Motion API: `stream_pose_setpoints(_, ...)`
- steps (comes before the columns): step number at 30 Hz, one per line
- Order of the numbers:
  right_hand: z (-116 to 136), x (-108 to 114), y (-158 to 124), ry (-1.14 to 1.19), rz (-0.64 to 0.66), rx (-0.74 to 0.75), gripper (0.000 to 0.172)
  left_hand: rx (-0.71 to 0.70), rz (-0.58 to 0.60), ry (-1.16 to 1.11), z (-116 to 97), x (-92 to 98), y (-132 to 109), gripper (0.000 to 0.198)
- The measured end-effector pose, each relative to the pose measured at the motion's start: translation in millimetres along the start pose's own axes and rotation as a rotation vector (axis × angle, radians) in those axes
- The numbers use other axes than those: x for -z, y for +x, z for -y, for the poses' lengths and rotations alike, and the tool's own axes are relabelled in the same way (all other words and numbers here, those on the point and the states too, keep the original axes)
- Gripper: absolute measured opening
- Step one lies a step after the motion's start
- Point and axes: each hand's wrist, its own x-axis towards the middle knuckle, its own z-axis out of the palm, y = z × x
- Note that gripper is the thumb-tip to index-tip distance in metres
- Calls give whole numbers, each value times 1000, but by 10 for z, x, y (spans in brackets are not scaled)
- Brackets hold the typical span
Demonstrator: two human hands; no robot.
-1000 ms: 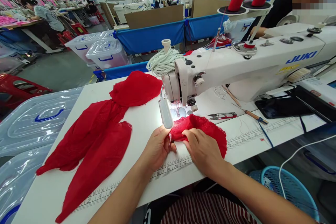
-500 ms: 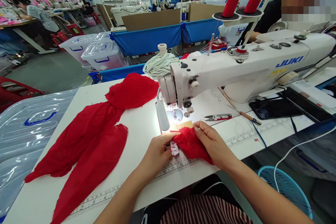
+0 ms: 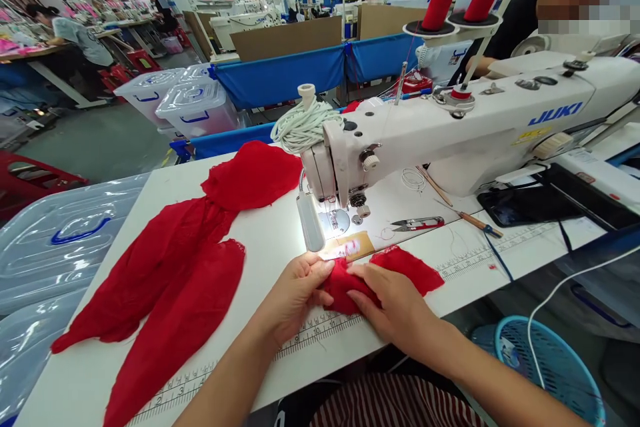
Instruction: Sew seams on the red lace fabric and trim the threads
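Observation:
A small piece of red fabric [image 3: 413, 269] lies across the table's front part, below the needle area of a white JUKI sewing machine [image 3: 450, 127]. My left hand [image 3: 300, 287] pinches its left end between thumb and fingers. On the fabric's middle, my right hand [image 3: 395, 303] grips with bent fingers, and the cloth spreads out beyond it to the right. Just behind the hands, a tan patch with a pale strip [image 3: 353, 246] shows on the machine bed. Larger red fabric pieces [image 3: 175, 267] lie spread on the left of the table.
Thread snips [image 3: 419, 224], a wooden-handled awl [image 3: 480, 224] and a black phone [image 3: 525, 205] lie right of the needle. A printed ruler [image 3: 185, 383] runs along the front edge. Clear plastic bins [image 3: 65, 267] stand left; a blue basket [image 3: 550, 373] sits below right.
My right hand has moved down and left along the red fabric, whose right part now lies spread on the table. The white printed tag near my left hand is no longer visible there.

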Motion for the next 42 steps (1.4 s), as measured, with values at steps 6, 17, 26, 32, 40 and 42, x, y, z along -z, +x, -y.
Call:
stream_pose_setpoints(6, -502, 497, 163, -96, -173, -133, 18, -55, -44, 123, 19, -12, -17, 27)
stream_pose_setpoints(17, -992, 644, 226, -149, -252, -36, 15, -96, -47, 30, 18, -22, -17, 38)
stream_pose_setpoints(26, -64, 456, 180, 91, 241, -237, 28, -173, -121, 48, 92, -1, 32, 29)
stream_pose_setpoints(32, -136, 374, 225, 50, 225, -351, 32, -224, -105, 101, 85, -14, 7, 23)
stream_pose_setpoints(40, -191, 309, 248, -5, 235, -367, 33, -236, -86, 79, 94, -19, 6, 27)
stream_pose_setpoints(42, -189, 293, 254, 0, 229, -350, 32, -209, -83, 73, 79, -38, 1, 31)
